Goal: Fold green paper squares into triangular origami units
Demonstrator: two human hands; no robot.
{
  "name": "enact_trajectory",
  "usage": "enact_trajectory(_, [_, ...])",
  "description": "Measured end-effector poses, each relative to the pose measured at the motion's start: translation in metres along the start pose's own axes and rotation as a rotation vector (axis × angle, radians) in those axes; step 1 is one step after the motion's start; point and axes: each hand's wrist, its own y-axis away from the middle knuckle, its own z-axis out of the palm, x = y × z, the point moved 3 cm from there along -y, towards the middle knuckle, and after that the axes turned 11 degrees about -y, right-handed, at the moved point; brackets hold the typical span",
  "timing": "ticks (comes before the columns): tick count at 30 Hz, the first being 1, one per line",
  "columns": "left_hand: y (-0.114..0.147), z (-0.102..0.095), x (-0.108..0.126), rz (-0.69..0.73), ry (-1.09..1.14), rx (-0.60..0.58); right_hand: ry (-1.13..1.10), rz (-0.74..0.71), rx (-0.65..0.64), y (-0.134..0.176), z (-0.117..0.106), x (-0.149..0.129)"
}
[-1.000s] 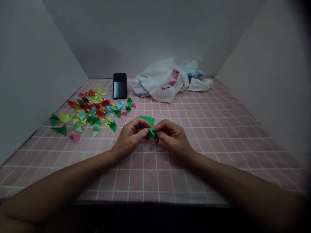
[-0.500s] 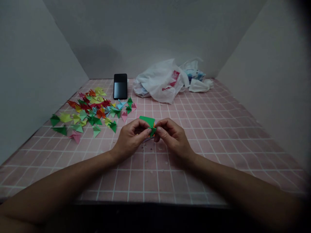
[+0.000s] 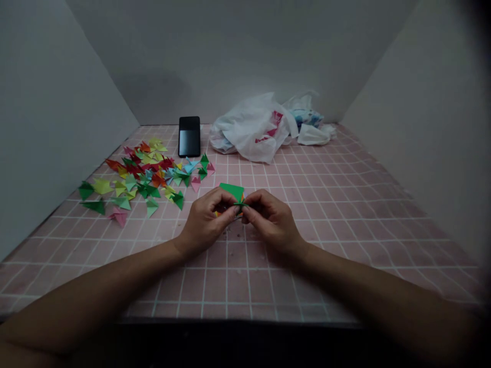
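Observation:
Between my two hands is a small piece of folded green paper (image 3: 240, 204), pinched from both sides. My left hand (image 3: 207, 214) is closed, its thumb and index finger on the paper's left end. My right hand (image 3: 273, 217) grips the right end in the same way, its thumb tip close to the left thumb. Just behind the fingers lies a stack of paper sheets (image 3: 232, 190), green on top, with some orange and yellow at its edges. My hands hide much of the stack.
Many folded paper cranes (image 3: 149, 176) in several colours spread over the left of the pink checked tablecloth (image 3: 337, 204). Behind them lies a black phone (image 3: 189, 137). A white plastic bag (image 3: 255, 128) and a crumpled packet (image 3: 309, 120) sit against the back wall.
The folded green paper has tilted and now shows as a thin flat strip. My right thumb has moved left, nearer my left thumb. Everything else stays put.

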Motion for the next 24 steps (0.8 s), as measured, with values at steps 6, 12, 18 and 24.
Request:
enact_trajectory(6, [0.002,0.002,-0.003,-0.041,0.025,-0.046,-0.017,0.031,0.047,0.001,0.0,-0.002])
enact_trajectory(12, [0.004,0.011,-0.009,-0.262,0.314,-0.165,-0.243,0.169,0.067,-0.002,0.001,0.001])
enact_trajectory(18, [0.001,0.012,-0.009,-0.334,0.379,-0.195,-0.267,0.249,0.074,-0.005,0.0,0.004])
enact_trajectory(24, [0.0,0.003,-0.005,-0.168,0.101,-0.073,-0.037,0.11,0.051,-0.002,0.0,0.005])
